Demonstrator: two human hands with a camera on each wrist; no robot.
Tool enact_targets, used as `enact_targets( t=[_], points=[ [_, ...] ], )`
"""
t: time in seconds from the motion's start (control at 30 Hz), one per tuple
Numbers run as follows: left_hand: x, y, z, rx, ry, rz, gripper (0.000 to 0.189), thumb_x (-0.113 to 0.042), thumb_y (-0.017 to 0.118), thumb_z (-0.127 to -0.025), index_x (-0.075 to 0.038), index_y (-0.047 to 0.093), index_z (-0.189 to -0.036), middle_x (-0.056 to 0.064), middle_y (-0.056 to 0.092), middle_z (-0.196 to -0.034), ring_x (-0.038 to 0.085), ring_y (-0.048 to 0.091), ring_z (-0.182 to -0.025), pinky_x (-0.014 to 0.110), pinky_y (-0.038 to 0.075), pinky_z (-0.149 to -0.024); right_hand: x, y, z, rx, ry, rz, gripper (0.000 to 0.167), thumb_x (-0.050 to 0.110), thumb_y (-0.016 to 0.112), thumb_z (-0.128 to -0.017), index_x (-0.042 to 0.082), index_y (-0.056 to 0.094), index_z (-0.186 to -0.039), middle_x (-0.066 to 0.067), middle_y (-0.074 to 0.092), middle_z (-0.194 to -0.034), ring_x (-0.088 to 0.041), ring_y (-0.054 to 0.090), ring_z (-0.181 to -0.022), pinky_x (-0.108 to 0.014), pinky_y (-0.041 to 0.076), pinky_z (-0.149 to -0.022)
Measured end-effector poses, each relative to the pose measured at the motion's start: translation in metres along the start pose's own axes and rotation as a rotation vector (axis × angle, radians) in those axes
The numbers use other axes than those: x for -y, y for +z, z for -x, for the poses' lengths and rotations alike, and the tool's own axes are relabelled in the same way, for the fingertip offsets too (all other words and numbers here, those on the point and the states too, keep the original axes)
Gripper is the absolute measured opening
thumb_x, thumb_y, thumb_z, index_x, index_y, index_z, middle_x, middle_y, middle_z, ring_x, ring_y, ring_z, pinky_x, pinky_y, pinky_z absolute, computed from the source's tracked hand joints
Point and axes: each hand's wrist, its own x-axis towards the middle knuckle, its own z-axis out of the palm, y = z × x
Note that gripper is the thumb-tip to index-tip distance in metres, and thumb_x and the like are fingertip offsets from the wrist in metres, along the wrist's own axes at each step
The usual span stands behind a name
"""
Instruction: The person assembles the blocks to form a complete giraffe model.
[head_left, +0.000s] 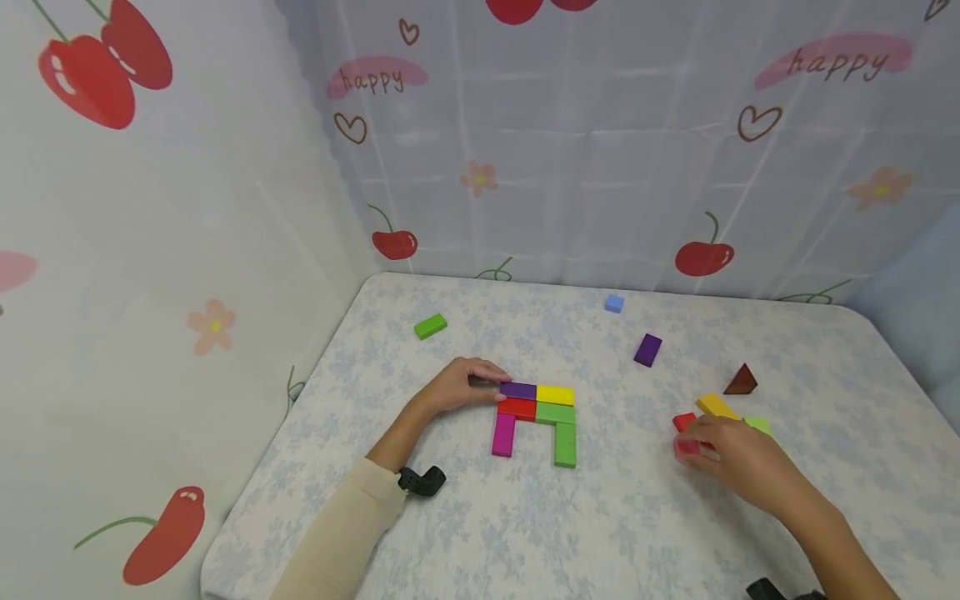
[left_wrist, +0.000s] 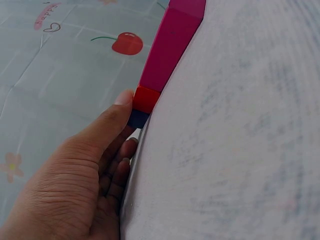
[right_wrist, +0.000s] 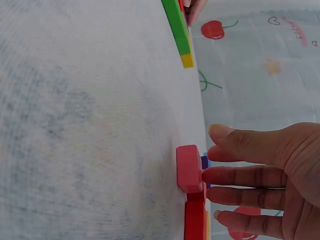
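A figure of flat coloured blocks lies mid-table: a purple block (head_left: 518,390), a yellow block (head_left: 555,395), a red block (head_left: 517,408), two green blocks (head_left: 565,444) and a magenta block (head_left: 503,435). My left hand (head_left: 457,385) is at its left end, thumb against the red block's end, forefinger by the purple block's far corner. To the right, my right hand (head_left: 738,458) reaches over a loose pile. In the right wrist view its fingers are straight, fingertips right at a pinkish-red block (right_wrist: 189,169), thumb apart. A deeper red block (right_wrist: 195,220) lies beside that one.
Around the right hand lie a yellow-orange block (head_left: 716,406), a light green block (head_left: 759,425) and a brown triangular block (head_left: 742,380). Farther back are a purple block (head_left: 648,350), a small blue block (head_left: 613,303) and a green block (head_left: 431,326). Patterned curtains border the table (head_left: 615,517).
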Motion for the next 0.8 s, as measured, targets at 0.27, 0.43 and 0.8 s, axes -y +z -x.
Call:
enact_targets(
  t=[0.27,0.43,0.8],
  points=[
    [-0.031,-0.006,0.007,0.007,0.002,0.015,0.034,-0.003,0.080,-0.086,0.002,0.074,-0.119,0.015,0.071,-0.120,0.026,0.063,-0.116,0.040,0.049,-0.103,-0.001,0.007,0.004,-0.008,0.010,0.054,0.026,0.016,0.088,-0.077,0.009,0.080,-0.101,-0.007,0.072,-0.101,-0.029,0.069,-0.093,-0.050,0.058,-0.082],
    [-0.028,-0.004,0.005,0.016,-0.001,0.023,0.035,-0.003,0.080,-0.086,0.002,0.074,-0.120,0.017,0.071,-0.120,0.028,0.063,-0.117,0.042,0.049,-0.103,-0.001,0.009,0.005,-0.004,0.009,0.045,0.029,0.012,0.090,-0.074,0.010,0.078,-0.100,-0.008,0.072,-0.103,-0.031,0.069,-0.096,-0.053,0.057,-0.084],
    [0.005,0.000,0.000,-0.001,-0.007,0.018,0.035,-0.014,0.084,-0.085,-0.011,0.077,-0.120,0.004,0.072,-0.120,0.018,0.063,-0.116,0.037,0.050,-0.102,-0.004,0.011,0.006,0.026,0.028,0.067,0.036,0.008,0.090,-0.073,0.007,0.077,-0.106,-0.009,0.072,-0.105,-0.032,0.067,-0.097,-0.054,0.057,-0.083]
  ],
)
